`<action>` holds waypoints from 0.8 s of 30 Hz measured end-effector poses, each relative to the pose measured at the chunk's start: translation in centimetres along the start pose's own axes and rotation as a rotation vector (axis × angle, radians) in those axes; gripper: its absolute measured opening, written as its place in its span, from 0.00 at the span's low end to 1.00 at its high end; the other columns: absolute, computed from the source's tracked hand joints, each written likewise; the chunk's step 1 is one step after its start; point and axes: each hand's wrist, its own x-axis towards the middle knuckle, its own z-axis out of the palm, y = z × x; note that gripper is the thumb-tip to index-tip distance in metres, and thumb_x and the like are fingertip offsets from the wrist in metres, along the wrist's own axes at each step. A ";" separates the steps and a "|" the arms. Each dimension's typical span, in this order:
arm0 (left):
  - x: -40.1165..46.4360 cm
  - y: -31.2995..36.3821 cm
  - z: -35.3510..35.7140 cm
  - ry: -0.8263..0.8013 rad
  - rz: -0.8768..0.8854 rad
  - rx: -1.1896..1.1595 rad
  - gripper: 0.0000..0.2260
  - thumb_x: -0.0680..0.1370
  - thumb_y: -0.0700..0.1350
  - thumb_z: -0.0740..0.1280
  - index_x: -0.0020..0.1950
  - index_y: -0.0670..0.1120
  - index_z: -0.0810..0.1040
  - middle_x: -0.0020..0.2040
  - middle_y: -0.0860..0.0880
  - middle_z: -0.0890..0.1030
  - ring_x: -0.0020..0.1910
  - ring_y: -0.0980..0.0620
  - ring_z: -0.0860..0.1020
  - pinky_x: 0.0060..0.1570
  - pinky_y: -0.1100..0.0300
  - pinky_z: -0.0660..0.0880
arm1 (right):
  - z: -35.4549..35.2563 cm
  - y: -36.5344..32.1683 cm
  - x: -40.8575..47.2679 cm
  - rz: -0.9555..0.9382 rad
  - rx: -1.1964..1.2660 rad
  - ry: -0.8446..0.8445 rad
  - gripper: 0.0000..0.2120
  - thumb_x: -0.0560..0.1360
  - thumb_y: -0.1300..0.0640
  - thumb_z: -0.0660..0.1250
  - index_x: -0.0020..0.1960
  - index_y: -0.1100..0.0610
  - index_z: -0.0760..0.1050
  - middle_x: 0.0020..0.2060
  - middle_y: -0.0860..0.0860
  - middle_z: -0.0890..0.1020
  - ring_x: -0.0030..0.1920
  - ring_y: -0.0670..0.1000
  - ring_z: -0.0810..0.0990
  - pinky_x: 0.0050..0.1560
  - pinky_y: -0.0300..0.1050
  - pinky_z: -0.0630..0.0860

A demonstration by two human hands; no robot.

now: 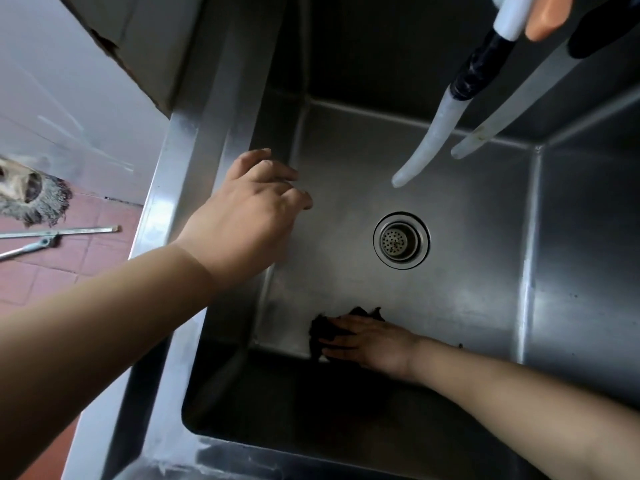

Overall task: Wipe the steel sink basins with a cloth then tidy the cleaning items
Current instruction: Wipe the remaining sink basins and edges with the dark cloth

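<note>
I look down into a deep steel sink basin with a round drain strainer in its floor. My right hand lies flat at the bottom, near the front wall, pressing a dark cloth against the steel with straight fingers. The cloth shows only at its edges around my fingers. My left hand hovers over the basin's left wall with loosely bent fingers, holding nothing.
Two pale hoses hang down from the taps at the top right, ending above the drain. A mop head and metal handles lie on the red tiled floor to the left. A cardboard box sits beside the sink's left rim.
</note>
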 end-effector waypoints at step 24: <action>0.0 0.2 0.5 0.029 -0.007 -0.010 0.10 0.71 0.33 0.67 0.50 0.42 0.82 0.45 0.44 0.84 0.58 0.43 0.77 0.69 0.47 0.59 | -4.4 -8.0 13.3 0.367 0.672 0.785 0.32 0.67 0.68 0.68 0.70 0.68 0.63 0.62 0.66 0.70 0.62 0.57 0.64 0.66 0.39 0.58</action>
